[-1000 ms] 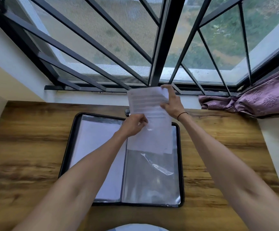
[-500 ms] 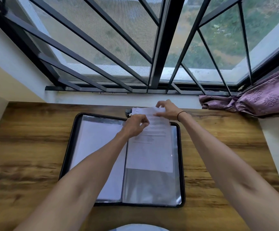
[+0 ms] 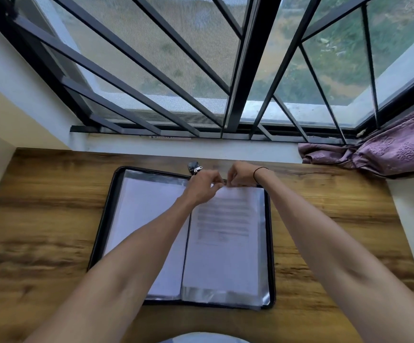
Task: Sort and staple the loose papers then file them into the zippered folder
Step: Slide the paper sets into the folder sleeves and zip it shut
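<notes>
Papers seated in the right-hand sleeve of the open zippered folder (image 3: pixel 272 243)

The printed papers (image 3: pixel 223 243) are laid lengthwise, extending from both hands towards the body. Their far edge is pinched by the curled fingers of the left hand (image 3: pixel 204 185) and the right hand (image 3: pixel 240 175), equally near. A zipper pull (image 3: pixel 195 169) is seen just beyond on the table (image 3: pixel 52 219).

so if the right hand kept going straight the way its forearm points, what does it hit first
Probably the left hand: the right hand points up-left along the folder's top edge, and their fingers nearly meet over the sheet. Depth is unclear; past it sits the zipper pull.
</notes>
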Demonstrator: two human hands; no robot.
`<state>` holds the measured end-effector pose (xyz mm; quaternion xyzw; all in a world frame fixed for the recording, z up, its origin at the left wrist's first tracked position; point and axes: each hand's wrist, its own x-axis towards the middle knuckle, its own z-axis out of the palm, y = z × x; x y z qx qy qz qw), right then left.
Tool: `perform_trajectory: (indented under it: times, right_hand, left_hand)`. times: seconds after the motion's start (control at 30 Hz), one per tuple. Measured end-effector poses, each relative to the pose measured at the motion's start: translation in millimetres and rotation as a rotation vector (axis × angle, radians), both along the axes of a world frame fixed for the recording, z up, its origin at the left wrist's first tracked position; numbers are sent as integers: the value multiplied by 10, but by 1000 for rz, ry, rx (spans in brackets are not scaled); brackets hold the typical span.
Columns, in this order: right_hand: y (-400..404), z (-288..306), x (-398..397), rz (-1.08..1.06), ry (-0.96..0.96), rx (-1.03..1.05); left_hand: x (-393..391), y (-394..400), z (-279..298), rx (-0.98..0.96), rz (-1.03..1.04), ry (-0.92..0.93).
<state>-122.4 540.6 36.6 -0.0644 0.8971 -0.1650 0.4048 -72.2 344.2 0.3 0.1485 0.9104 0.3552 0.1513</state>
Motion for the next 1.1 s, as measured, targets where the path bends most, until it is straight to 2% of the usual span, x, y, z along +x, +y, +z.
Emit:
perform_trajectory:
  times: [0.17, 0.33, 0.5, 0.63, 0.73, 0.93, 1.03, 1.1]
  right_hand:
    - [-20, 126, 140, -125, -125, -144]
    - [15, 67, 225, 70, 6, -35]
    - [11, -27, 400, 35, 110, 41]
    - [83, -208, 611, -94, 269, 101]
    - [70, -328, 773, -213, 349, 48]
    - [-149, -414, 1152, -267, 587, 196]
    - [-325, -458, 1356, -359, 649, 205]
    - [-458, -494, 1509, -448, 642, 173]
  left_hand:
    - [22, 27, -32, -27, 29, 25]
    - [53, 40, -31, -45, 47, 49]
    - [104, -66, -30, -49, 25, 67]
    - [168, -345, -16, -40, 124, 83]
    - [234, -651, 1, -86, 205, 103]
    - [479, -1230, 165, -260, 374, 205]
    - [661, -1612, 219, -305, 515, 266]
    - [805, -1899, 213, -247, 604, 239]
